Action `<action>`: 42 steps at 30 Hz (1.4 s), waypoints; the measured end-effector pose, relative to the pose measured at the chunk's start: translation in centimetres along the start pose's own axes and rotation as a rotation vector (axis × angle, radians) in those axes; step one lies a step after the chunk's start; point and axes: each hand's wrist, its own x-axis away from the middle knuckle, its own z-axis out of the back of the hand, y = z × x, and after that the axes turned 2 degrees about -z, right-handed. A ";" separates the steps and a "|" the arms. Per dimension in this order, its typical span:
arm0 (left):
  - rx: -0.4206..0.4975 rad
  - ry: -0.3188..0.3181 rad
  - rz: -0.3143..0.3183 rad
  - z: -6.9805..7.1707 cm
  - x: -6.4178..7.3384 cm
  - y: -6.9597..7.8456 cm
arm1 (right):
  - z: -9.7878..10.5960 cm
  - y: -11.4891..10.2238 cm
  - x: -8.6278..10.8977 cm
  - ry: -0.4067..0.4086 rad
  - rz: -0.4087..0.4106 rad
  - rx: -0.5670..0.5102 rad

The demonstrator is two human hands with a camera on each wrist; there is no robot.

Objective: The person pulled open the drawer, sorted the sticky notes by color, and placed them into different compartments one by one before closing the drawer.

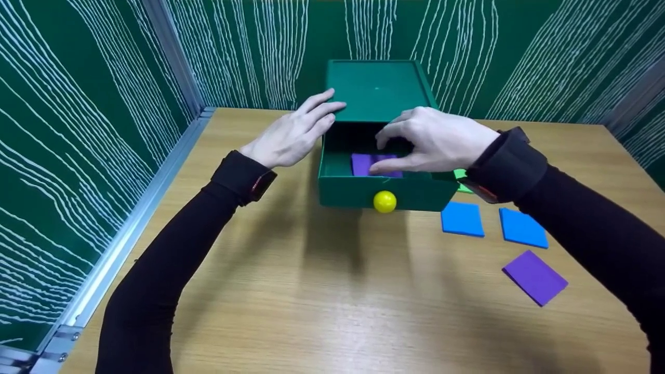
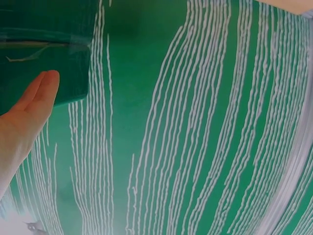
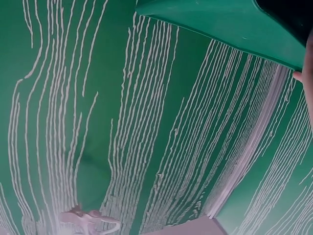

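A green box (image 1: 376, 89) stands at the back of the table, its drawer (image 1: 343, 192) pulled out by a round yellow knob (image 1: 385, 201). Inside the drawer lies a purple square piece (image 1: 361, 164). My right hand (image 1: 436, 139) reaches over the drawer, thumb low across the purple piece and bent fingers above, a gap between them. With fingers extended, my left hand (image 1: 291, 134) rests at the box's left top edge. The left wrist view shows its fingers (image 2: 45, 90) against the box's side. Only a sliver of the right hand (image 3: 308, 81) appears in the right wrist view.
Right of the box lie two flat blue squares (image 1: 462, 219) (image 1: 523, 227) and a purple square (image 1: 535, 278). A bright green piece (image 1: 461, 179) is partly hidden by the right wrist. Green walls with white streaks (image 1: 275, 52) enclose the wooden table (image 1: 311, 311); a metal rail (image 1: 130, 218) edges its left.
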 end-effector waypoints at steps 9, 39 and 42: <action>-0.001 0.013 -0.024 0.0 -0.2 -0.2 | 1.3 0.7 5.1 0.086 0.036 -0.022; 0.010 0.021 -0.034 -0.1 -0.1 -0.4 | -11.3 5.2 26.5 -0.106 -0.468 0.077; 0.009 0.018 -0.032 -0.2 -0.1 -0.4 | -12.3 5.6 27.6 -0.156 -0.499 0.059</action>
